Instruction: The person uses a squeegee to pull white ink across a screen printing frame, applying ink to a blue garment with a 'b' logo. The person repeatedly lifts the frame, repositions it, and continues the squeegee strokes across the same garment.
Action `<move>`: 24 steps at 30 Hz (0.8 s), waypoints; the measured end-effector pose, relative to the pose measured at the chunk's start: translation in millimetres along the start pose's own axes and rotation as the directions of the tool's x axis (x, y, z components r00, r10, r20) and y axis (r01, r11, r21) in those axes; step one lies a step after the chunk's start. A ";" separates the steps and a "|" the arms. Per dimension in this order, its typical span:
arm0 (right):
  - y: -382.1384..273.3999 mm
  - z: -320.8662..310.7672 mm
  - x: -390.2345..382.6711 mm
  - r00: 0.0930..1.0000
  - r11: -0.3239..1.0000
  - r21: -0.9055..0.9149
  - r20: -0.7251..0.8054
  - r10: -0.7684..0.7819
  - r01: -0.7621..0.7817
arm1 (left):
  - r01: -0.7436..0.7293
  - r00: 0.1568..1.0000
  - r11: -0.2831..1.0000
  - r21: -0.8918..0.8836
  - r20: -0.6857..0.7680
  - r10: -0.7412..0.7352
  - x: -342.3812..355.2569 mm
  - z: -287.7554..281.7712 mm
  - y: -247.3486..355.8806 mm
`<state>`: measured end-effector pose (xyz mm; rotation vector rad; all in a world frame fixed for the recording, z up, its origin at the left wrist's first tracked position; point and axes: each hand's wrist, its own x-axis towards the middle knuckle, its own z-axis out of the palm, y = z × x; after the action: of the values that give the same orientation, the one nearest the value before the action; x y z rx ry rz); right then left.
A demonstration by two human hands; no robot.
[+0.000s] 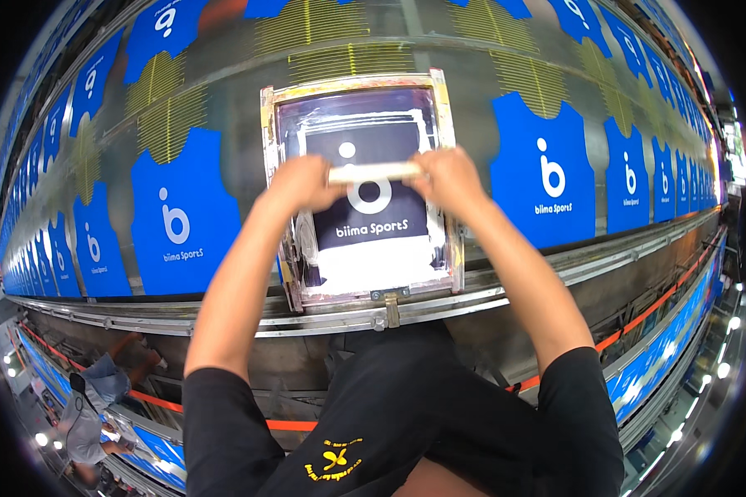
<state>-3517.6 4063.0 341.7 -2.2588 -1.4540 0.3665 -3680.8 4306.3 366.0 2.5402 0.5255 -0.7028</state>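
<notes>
My left hand [304, 180] and my right hand [443, 176] grip a pale squeegee [373, 172] held level across the middle of a framed printing screen [356, 79]. The screen's mesh shows a dark field [365, 207] with a white logo, its middle partly covered by the squeegee. A band of white ink [365, 267] lies along the near end, with streaks at the sides. The screen sits over the long printing table, its near side at a metal fitting [389, 305] on the rail.
Blue shirt panels [186, 199] [539, 190] with white prints lie in rows on the grey table [464, 99]. A metal rail [514, 280] runs along its near edge. At lower left, behind me, a person [91, 414] in a grey shirt stands by another table of blue panels.
</notes>
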 end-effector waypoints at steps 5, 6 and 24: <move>36.0 -5.4 99.3 0.977 0.979 0.007 0.059 0.203 -0.204 | -0.059 0.988 0.997 0.052 -0.139 0.066 84.1 -47.7 -19.7; 37.4 3.0 101.4 0.962 0.964 0.007 0.077 0.263 -0.264 | -0.057 0.982 0.996 0.071 -0.178 0.068 88.8 -43.8 -20.5; -10.3 17.6 -51.7 0.995 0.998 -0.008 -0.082 -0.061 0.061 | -0.021 0.999 1.000 -0.019 -0.031 0.021 -38.1 43.1 6.4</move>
<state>-3555.1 4023.3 330.9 -2.2008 -1.4797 0.2475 -3724.7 4269.9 356.0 2.5379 0.5127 -0.6491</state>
